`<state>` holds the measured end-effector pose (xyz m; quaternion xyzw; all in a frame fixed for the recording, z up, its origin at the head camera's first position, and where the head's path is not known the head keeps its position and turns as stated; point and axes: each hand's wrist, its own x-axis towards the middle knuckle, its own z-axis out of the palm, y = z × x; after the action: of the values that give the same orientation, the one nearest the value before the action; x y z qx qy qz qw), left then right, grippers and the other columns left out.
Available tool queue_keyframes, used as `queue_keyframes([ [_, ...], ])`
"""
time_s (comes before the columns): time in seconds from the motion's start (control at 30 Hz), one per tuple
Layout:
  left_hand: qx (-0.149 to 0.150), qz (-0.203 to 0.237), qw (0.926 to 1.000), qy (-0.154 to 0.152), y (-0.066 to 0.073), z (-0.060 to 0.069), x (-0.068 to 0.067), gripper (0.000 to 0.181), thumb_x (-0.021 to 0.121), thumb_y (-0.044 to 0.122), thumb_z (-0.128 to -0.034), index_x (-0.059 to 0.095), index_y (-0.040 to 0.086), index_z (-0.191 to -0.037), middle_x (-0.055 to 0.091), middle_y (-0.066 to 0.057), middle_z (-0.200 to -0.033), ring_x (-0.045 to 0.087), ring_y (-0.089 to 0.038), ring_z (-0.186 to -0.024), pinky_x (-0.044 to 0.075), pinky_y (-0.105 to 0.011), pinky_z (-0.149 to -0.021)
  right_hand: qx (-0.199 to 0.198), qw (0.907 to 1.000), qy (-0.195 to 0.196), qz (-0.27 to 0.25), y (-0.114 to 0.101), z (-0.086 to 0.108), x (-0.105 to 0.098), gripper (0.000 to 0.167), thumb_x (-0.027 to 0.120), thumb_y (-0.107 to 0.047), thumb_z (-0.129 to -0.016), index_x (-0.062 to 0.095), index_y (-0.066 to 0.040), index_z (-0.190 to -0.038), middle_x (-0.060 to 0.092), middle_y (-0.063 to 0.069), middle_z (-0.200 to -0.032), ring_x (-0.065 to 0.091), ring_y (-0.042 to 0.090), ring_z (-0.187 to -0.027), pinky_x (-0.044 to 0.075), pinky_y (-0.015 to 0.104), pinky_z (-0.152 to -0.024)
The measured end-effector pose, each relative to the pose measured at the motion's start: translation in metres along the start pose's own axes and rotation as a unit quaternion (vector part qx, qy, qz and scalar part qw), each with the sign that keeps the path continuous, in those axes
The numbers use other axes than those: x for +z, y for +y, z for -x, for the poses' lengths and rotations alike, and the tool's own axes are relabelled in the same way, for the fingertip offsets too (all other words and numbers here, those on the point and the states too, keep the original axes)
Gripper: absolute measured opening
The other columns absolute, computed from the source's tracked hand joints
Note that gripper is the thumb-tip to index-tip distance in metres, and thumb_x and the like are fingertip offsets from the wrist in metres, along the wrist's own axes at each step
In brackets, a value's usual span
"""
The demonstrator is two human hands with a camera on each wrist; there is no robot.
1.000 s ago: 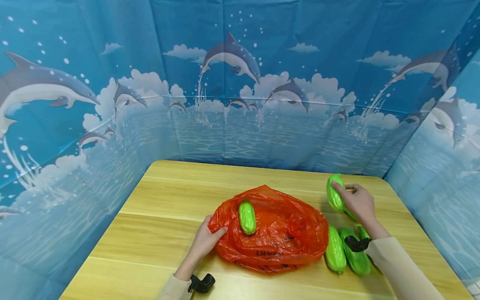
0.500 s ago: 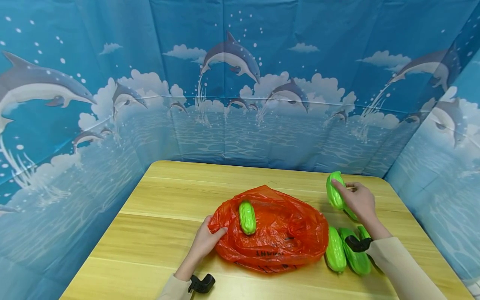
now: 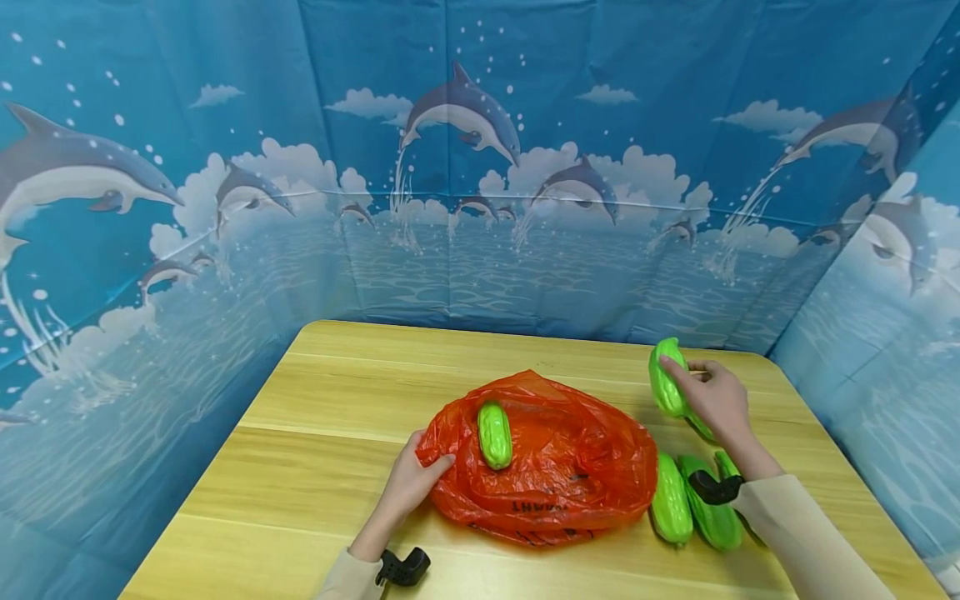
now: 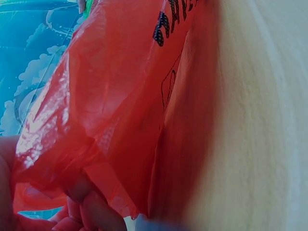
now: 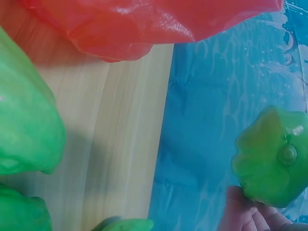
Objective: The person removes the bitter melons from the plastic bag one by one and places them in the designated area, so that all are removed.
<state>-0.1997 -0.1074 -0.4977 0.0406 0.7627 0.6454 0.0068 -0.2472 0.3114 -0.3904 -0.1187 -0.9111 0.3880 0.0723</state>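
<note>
In the head view an open red plastic bag (image 3: pixel 555 467) lies on the table, dark lettering on its front. A glossy green ribbed gourd (image 3: pixel 495 435) lies inside at the left. My left hand (image 3: pixel 412 479) grips the bag's left rim; in the left wrist view the fingers (image 4: pixel 98 211) curl against the thin red plastic. My right hand (image 3: pixel 716 406) holds another green gourd (image 3: pixel 667 379) above the table's back right, between thumb and fingers. In the right wrist view this held gourd (image 5: pixel 272 159) shows its rounded, lobed end.
Right of the bag lie several more green items, among them a pale gourd (image 3: pixel 671 502) touching or close to the bag and a darker one (image 3: pixel 708 508), partly under my right wrist. A dolphin-print curtain (image 3: pixel 480 275) hangs around the wooden table (image 3: pixel 300 492).
My right hand has risen slightly with the gourd, moving a little left at the end. The left hand and bag have stayed in place.
</note>
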Motion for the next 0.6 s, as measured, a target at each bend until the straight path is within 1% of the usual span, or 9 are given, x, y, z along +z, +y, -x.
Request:
queue_keyframes([
  [0.3, 0.001, -0.001, 1.0000, 0.000, -0.002, -0.002, 0.001, 0.050, 0.069, 0.016, -0.0858, 0.046, -0.004, -0.126, 0.058, -0.017, -0.115, 0.058, -0.029, -0.103, 0.049, -0.041, -0.088, -0.003, 1.0000, 0.006, -0.008, -0.003, 0.000, 0.001, 0.094, 0.046, -0.071, -0.083, 0.043, 0.008, -0.134, 0.049, 0.030, -0.123, 0.051, 0.041, -0.101, 0.045, 0.046, -0.072],
  [0.6, 0.003, -0.003, 1.0000, -0.003, -0.002, -0.003, -0.002, 0.051, 0.069, 0.015, -0.0857, 0.045, -0.005, -0.126, 0.058, -0.017, -0.115, 0.058, -0.030, -0.103, 0.049, -0.042, -0.088, -0.007, 0.9998, 0.003, -0.019, -0.014, 0.003, 0.001, 0.094, 0.047, -0.070, -0.083, 0.042, 0.009, -0.135, 0.047, 0.030, -0.124, 0.050, 0.041, -0.102, 0.045, 0.046, -0.074],
])
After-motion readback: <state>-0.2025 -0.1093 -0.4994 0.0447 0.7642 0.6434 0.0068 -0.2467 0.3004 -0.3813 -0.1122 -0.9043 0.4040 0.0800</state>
